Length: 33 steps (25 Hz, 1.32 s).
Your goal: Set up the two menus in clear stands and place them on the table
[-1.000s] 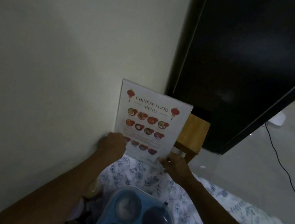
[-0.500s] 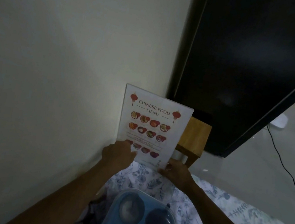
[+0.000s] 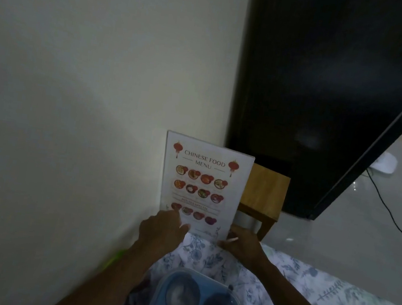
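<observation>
A white "Chinese Food Menu" sheet [image 3: 203, 183] with red lanterns and rows of dish pictures stands upright at the far end of the table, close to the wall. It appears to sit in a clear stand, whose base is hidden by my hands. My left hand [image 3: 162, 229] rests against the menu's lower left corner, fingers curled on its front. My right hand [image 3: 243, 246] grips the lower right corner at the base. The table [image 3: 329, 299] wears a white cloth with blue floral print. Only one menu is in view.
A blue compartment container with a clear lid [image 3: 196, 304] sits on the cloth just below my arms. A small wooden stool [image 3: 264, 192] stands behind the menu. The pale wall is at left, a dark door [image 3: 332, 93] behind, and a black cable [image 3: 396, 223] crosses the floor at right.
My left hand has slid from the menu's left edge onto its lower front. The menu stays upright in the same spot, and my right hand keeps hold of the lower right corner.
</observation>
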Available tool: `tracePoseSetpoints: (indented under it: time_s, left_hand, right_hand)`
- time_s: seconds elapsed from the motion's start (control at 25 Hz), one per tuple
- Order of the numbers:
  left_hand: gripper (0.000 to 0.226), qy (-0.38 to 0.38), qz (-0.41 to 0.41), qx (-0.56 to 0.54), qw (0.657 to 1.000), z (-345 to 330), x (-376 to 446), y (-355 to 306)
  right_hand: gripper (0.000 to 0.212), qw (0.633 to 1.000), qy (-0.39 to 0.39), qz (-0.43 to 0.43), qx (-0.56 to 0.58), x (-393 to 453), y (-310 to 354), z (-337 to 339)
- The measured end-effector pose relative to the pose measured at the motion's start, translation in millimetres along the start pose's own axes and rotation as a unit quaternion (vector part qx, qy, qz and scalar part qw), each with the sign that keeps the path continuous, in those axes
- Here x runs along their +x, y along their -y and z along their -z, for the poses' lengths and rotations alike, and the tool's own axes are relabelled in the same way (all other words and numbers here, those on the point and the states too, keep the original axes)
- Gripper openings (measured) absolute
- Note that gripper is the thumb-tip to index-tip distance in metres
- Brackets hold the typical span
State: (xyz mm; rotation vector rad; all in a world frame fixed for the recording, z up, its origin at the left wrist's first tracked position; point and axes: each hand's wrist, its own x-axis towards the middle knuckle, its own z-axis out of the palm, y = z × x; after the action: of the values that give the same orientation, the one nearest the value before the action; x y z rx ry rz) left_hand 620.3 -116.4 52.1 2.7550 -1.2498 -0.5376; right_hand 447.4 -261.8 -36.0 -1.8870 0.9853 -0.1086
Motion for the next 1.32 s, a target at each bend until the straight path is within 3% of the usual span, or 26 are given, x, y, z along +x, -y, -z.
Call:
tracePoseSetpoints:
  time_s: [0.2,0.8,0.96,1.32]
  left_hand:
    - [0.046,0.001,0.006,-0.001,1.0,-2.7,-4.2,-0.6]
    - [0.047,0.002,-0.002,-0.003,1.0,-17.2,-6.2,-9.2]
    - [0.045,-0.003,-0.014,-0.009,1.0,-12.9,-9.3,-12.8]
    - [0.043,-0.032,-0.031,-0.01,0.999,11.7,-37.7,-32.0]
  right_hand:
    - [0.034,0.999,-0.012,0.022,-0.02,-2.3,0.9,-2.5]
    - [0.033,0.996,0.007,0.038,-0.086,-11.3,-3.7,-10.2]
    - [0.042,0.996,0.031,0.016,-0.081,-14.2,-1.7,-7.5]
    - [0.052,0.997,-0.019,-0.018,-0.07,-54.8,2.7,17.9]
